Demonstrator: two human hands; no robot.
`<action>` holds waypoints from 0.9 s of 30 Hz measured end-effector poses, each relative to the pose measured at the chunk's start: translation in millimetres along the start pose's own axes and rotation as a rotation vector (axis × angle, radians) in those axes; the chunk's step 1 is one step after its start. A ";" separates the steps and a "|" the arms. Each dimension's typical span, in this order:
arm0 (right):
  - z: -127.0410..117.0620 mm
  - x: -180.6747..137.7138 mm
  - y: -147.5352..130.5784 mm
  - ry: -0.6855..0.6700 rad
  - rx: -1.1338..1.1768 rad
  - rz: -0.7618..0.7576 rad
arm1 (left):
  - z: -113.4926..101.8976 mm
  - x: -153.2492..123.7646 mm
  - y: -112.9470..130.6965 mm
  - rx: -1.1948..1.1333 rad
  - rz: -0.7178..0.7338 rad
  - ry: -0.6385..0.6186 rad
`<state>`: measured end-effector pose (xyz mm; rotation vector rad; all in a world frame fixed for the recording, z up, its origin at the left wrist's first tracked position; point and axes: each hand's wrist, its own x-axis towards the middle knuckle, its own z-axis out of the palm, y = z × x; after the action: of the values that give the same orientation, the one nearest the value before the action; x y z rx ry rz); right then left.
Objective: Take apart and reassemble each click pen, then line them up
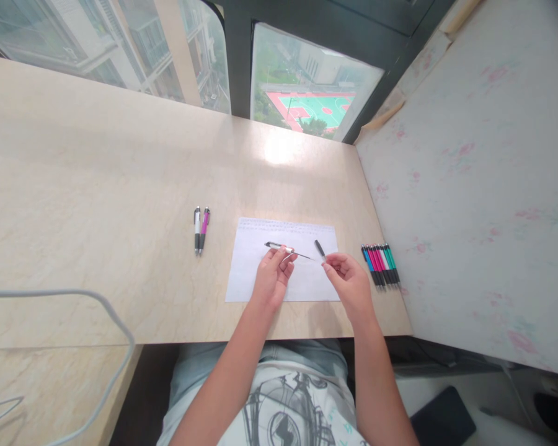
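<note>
While left grip (pixel 272 279) pinches pen (pixel 279 247), refill (pixel 303 254) protruding

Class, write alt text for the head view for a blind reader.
Seen from above, a person's left hand holds a pen body with its refill sticking out, the right hand a small dark pen piece, over a sheet of paper on a beige table. Two pens lie left, a row of coloured pens right.

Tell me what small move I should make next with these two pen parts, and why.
Probably slide the black tip in the right hand leftward onto the thin refill. The left hand holds the pen with that refill bared and pointing toward the tip; a gap separates them above the paper.
</note>
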<state>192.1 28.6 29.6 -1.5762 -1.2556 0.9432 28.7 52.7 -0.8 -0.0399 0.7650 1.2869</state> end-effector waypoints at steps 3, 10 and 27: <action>-2.7 -2.4 -3.5 -0.006 -0.078 -0.021 | 0.2 -0.2 -0.9 0.018 0.012 -0.011; -2.6 -7.5 -10.0 -0.002 -0.157 -0.093 | 3.1 -3.2 -2.0 0.051 0.010 -0.010; 4.7 -6.6 -14.7 0.014 -0.285 -0.178 | 3.8 -5.2 -2.4 0.143 0.042 -0.049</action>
<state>181.9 24.4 42.2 -1.6497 -1.5453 0.6609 32.3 49.2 4.0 0.1231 0.8173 1.2650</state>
